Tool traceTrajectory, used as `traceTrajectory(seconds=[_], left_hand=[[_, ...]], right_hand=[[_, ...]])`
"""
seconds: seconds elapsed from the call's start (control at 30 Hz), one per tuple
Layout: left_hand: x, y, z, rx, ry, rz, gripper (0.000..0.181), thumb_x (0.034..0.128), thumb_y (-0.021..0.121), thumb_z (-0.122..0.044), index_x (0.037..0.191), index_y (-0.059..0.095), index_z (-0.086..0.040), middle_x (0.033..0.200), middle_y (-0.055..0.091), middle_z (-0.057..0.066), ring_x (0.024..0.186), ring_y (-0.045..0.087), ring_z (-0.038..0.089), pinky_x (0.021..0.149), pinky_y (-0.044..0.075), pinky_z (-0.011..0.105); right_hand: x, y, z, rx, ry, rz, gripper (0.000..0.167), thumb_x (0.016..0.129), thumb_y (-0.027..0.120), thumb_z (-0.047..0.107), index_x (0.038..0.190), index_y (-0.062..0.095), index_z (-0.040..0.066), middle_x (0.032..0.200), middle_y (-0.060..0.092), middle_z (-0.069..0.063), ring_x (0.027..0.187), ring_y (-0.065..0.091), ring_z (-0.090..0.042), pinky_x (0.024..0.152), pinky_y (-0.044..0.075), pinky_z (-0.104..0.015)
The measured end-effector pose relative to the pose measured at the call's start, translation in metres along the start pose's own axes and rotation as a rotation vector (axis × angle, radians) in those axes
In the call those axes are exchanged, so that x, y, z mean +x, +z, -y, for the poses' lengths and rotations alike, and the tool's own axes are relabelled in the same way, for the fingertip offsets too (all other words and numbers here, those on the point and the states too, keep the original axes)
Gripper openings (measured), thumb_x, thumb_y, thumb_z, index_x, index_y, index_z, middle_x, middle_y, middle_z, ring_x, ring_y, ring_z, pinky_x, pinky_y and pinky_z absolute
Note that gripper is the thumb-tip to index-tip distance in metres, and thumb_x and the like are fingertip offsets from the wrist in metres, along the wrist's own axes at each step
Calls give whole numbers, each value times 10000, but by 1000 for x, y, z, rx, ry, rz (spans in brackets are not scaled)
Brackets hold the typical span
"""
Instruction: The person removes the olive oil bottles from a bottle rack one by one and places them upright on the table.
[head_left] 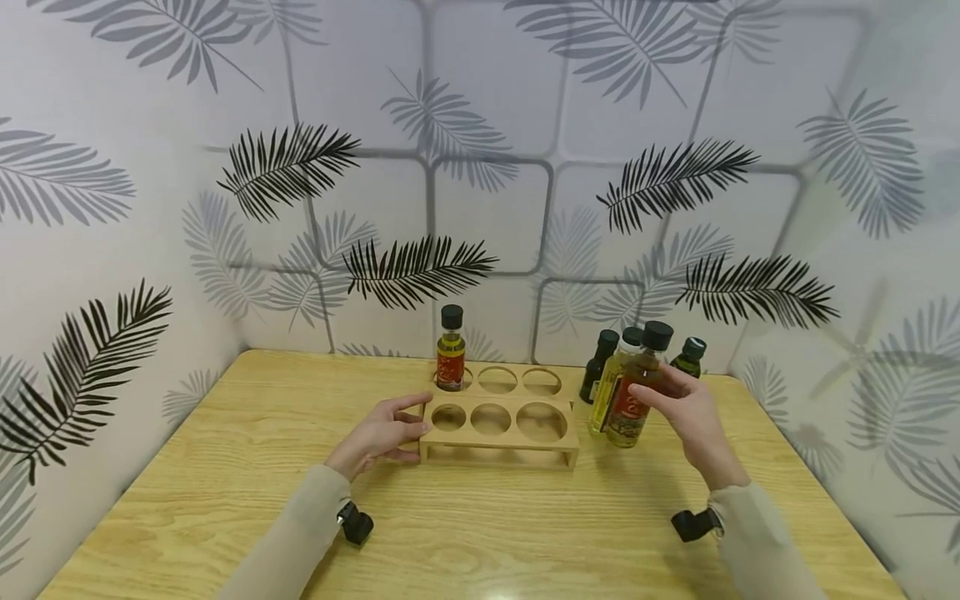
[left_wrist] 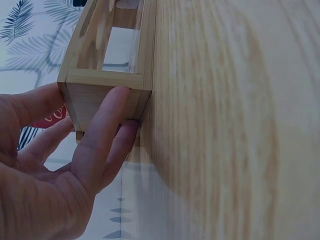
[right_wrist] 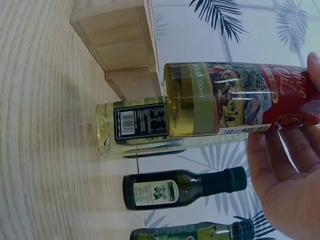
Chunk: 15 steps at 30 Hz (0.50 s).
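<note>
My left hand (head_left: 386, 433) rests fairly straight fingers (left_wrist: 102, 130) against the left end of a two-tier wooden bottle rack (head_left: 495, 440) with round holes. A small red-labelled bottle with a dark cap (head_left: 451, 358) stands in the back tier's left hole. My right hand (head_left: 690, 417) grips a red-labelled olive oil bottle (right_wrist: 240, 100) between thumb and fingers. Its base hangs above the table in the right wrist view. Behind it stands a clear bottle of yellow oil (right_wrist: 140, 125), partly hidden.
Right of the rack, a dark slim bottle (right_wrist: 165, 189) and a green bottle (right_wrist: 185, 232) stand at the back of the wooden table (head_left: 480, 533). A leaf-patterned backdrop (head_left: 487, 217) rises behind the table and along both sides.
</note>
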<state>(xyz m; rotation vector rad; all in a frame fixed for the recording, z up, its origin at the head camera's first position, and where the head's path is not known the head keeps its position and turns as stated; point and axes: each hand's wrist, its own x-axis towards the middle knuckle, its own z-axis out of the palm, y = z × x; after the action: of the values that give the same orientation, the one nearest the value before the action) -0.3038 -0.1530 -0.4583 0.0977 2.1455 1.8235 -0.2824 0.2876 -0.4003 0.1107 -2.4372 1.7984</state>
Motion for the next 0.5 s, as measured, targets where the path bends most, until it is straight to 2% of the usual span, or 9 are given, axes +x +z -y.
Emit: traceTrajectory(seconds=[0.3,0.5], left_hand=[[-1,-2,1,6,-13,4,564,969,607,-76,1485,453,-245,1380,475,237,1122,611,310,769,610,445],[-2,-2,1,12,-7,-1,553,971,607,-82,1478,461,-246,1378,482,241,1131,615,316,759,611,447]], right_hand=[[0,-10,-7,-14,30,-52,820,917,696,364,1538,288,18,1031,567,280,972,561,105,832,485,-104],[3,-19,-13,-47,39,-50,829,926,677,387,1552,257,41,1041,548,297,977,545,119,842,469,-110]])
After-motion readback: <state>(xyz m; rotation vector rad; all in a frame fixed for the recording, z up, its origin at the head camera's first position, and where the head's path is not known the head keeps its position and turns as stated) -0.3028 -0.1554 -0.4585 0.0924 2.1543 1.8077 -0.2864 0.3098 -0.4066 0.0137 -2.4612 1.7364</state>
